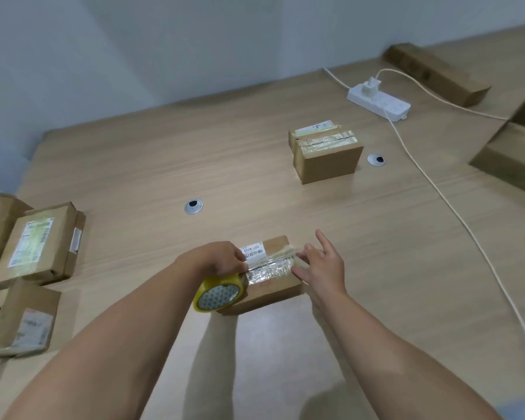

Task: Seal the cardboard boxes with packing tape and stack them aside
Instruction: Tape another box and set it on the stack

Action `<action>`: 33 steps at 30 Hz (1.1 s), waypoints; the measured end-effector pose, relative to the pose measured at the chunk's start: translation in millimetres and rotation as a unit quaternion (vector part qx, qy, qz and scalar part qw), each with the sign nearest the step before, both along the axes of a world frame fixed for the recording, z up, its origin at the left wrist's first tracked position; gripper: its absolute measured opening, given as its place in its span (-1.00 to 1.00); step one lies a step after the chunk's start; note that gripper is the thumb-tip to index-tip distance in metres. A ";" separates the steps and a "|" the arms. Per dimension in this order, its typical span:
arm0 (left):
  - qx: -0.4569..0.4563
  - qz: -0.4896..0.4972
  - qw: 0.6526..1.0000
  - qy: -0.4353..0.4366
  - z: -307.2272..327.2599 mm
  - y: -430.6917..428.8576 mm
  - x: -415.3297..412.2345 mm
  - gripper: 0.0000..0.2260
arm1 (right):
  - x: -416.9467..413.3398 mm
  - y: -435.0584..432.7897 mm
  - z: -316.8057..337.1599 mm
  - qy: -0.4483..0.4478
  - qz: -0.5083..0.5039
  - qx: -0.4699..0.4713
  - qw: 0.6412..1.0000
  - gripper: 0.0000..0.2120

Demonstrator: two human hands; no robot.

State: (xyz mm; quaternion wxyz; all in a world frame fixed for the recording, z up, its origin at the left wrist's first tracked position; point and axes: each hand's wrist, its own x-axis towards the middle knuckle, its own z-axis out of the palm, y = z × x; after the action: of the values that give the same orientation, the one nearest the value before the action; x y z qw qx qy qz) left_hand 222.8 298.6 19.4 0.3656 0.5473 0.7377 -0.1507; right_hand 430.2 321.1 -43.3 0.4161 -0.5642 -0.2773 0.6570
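Observation:
A small cardboard box (273,291) lies on the wooden table (134,165) near its front edge, with a white barcode label and a strip of clear tape along its top seam. My left hand (225,259) grips a yellow roll of packing tape (220,294) at the box's left end, and the tape runs from the roll onto the lid. My right hand (323,265) rests on the box's right end, fingers spread, pressing the tape down. A second, taped box (326,156) stands farther back on the table.
Several labelled cardboard boxes (40,241) lie in a heap at the left edge. A white power strip (379,101) with a cable (455,213) runs down the right side. More boxes (437,72) sit at the far right. Two round cable grommets (193,206) are set in the tabletop.

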 end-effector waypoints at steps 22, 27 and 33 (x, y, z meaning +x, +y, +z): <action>-0.030 -0.034 0.995 0.090 -20.7 46.1 5.1 -0.73 | -11.5 18.5 -24.1 -0.171 -0.016 -0.031 0.985 -0.58; -0.022 -0.065 0.990 0.122 -20.6 49.6 10.9 -0.71 | -10.6 19.5 -29.8 -0.196 -0.006 -0.052 0.979 -0.63; -0.019 -0.065 0.990 0.123 -22.1 47.3 12.1 -0.76 | -12.6 22.8 -35.3 -0.219 0.010 -0.070 0.973 -0.70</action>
State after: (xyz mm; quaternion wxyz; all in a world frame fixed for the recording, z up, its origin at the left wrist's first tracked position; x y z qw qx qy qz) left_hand 235.0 345.9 -2.7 0.2716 0.5647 0.7366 -0.2544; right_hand 417.6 343.9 -78.6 0.2982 -0.7191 -0.3212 0.5392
